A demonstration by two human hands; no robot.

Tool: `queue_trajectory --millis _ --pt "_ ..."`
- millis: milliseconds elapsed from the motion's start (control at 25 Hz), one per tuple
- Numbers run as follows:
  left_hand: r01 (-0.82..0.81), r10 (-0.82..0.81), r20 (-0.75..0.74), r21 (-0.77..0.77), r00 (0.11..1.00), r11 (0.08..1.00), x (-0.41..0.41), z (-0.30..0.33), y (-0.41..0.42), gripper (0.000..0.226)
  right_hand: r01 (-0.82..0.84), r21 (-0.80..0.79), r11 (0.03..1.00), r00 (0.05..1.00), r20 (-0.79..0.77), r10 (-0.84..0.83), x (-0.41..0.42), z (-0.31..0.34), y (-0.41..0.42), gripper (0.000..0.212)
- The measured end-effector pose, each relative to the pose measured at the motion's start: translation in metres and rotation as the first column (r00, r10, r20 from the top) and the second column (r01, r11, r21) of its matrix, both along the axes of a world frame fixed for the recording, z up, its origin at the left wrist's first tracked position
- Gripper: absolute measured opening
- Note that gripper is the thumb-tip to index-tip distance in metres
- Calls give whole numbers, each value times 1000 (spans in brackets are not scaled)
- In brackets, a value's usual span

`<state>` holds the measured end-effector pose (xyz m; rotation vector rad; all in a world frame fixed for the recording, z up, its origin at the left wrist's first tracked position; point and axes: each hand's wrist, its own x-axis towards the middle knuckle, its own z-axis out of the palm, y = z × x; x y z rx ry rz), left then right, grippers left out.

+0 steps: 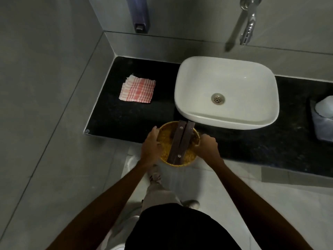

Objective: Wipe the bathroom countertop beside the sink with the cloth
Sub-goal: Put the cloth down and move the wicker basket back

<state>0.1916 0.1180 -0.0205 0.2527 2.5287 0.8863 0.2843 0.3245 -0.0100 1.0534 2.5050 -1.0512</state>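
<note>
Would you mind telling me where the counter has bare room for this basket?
Bare patches: countertop between cloth and front edge; the strip behind the cloth; right of the sink up to the grey pouch. Crowded: the front edge, where both hands hold the basket.

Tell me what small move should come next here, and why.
Probably move the basket off the counter. Both hands, left and right, grip its rim at the front edge, while the cloth lies folded and untouched left of the sink.
</note>
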Motion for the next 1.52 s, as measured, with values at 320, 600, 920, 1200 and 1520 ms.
queue_trajectory --millis 320,600,920,1200,1520 --pt "-237 237 -26 -4 971 971 -153 5 -117 64 -125 -108 986 992 9 127 -170 1 -113 22" --pt "-259 259 48 -15 965 966 -212 -13 -146 75 -82 -122 989 989 114 96 -228 -8 -120 37" --pt "-252 264 270 -77 926 965 -348 -10 -52 96 347 -302 888 934 32 -355 -357 -27 -90 25" --pt "-329 254 390 137 885 934 -362 -35 -12 42 222 -392 893 973 25 -231 -390 -32 -80 55" --pt "-434 179 480 495 859 753 -263 56 67 43 35 -479 877 897 -372 -239 -260 69 41 44"
